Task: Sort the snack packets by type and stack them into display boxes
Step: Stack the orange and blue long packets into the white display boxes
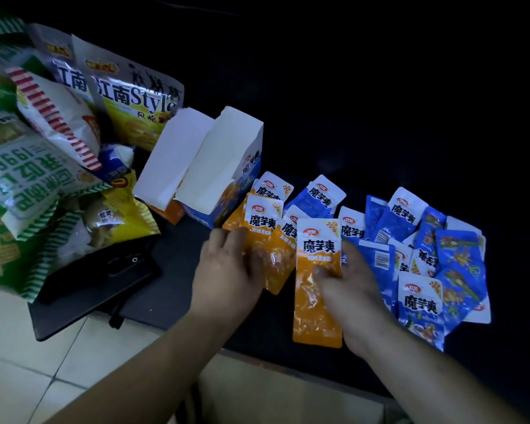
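Several orange snack packets [262, 220] and several blue ones [459, 264] lie spread on a dark table. My right hand [354, 289] pinches one orange packet [317, 307] at its middle, thumb on its face. My left hand [228, 272] rests on the neighbouring orange packets [277, 261], fingers curled over their edges. Two open display boxes stand behind: an orange-sided box [166, 166] and a blue-sided box [224, 166], both white inside and showing no packets.
Large chip bags [129, 96] and green-striped bags [19, 179] are piled at the left. A dark flat bag or case [104, 276] lies by the table's left edge. Pale floor tiles [28, 362] show below. The far side of the table is dark.
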The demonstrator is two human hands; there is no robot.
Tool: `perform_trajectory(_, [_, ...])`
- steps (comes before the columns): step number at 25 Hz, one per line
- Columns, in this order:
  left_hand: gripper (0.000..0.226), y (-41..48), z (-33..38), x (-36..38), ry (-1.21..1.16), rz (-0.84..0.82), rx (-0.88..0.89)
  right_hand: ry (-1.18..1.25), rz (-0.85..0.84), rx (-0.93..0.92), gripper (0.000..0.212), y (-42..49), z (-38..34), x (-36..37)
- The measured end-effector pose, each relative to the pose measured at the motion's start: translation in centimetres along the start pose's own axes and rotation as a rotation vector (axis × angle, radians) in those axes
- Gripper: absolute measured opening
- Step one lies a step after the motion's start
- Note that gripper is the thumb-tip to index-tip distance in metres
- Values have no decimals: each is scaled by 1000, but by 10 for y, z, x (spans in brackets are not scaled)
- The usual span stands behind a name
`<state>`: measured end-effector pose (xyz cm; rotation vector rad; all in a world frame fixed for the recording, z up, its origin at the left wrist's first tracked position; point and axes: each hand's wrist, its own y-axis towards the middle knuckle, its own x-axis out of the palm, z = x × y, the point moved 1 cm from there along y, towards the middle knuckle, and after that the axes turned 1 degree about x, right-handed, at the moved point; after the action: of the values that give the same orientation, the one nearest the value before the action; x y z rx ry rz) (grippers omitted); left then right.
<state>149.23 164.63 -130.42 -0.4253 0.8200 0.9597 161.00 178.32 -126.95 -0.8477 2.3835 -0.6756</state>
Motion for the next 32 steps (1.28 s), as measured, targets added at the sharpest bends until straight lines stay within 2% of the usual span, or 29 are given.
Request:
perform_trajectory(2, [58, 15, -1, 0, 153, -73, -96, -25, 53, -4, 71, 2, 1, -6])
perform_trajectory(4, [75, 18, 4, 5, 264, -146, -98, 0, 77, -12, 73, 6, 4, -8])
perform_trajectory(5, [80, 17, 6, 8, 250, -166, -91, 10, 77, -5, 72, 6, 3, -8])
perform_trajectory(7, [86, 11, 5, 10, 80, -181, -127, 28, 46, 18, 69, 8, 4, -5])
perform_trajectory(9, [81, 1, -3, 9, -83, -168, -163, 3, -3, 29, 58, 7, 5, -1])
perform_trajectory(12, [64, -12, -11, 3, -198, -91, -196, -15, -25, 21, 46, 8, 8, 4])
perform_trajectory(15, [48, -15, -6, -8, -440, -135, -291, 17, -22, 6, 65, 6, 6, 8])
perform_trajectory(18, [45, -16, 2, -16, -571, -157, -275, 56, -52, -33, 82, 4, -1, 13])
perform_trajectory(22, [39, -16, 13, -19, -923, -101, -404, 201, -107, 16, 79, 6, -6, 24])
perform_trajectory(24, [44, -17, 21, -20, -1009, -102, -437, 220, -148, -1, 71, 6, -8, 30])
perform_trajectory(26, [48, -24, 28, -16, -1043, -158, -438, 197, -192, -44, 64, 5, -10, 31])
perform_trajectory(28, [44, -36, 34, -8, -1020, -234, -424, 187, -206, -61, 68, 5, -11, 26])
perform_trajectory(31, [69, -54, 41, 7, -829, -359, -235, 126, -211, -76, 85, 4, -5, 10])
perform_trajectory(32, [71, -58, 43, 9, -729, -409, -171, 98, -223, -83, 87, 3, -3, 6])
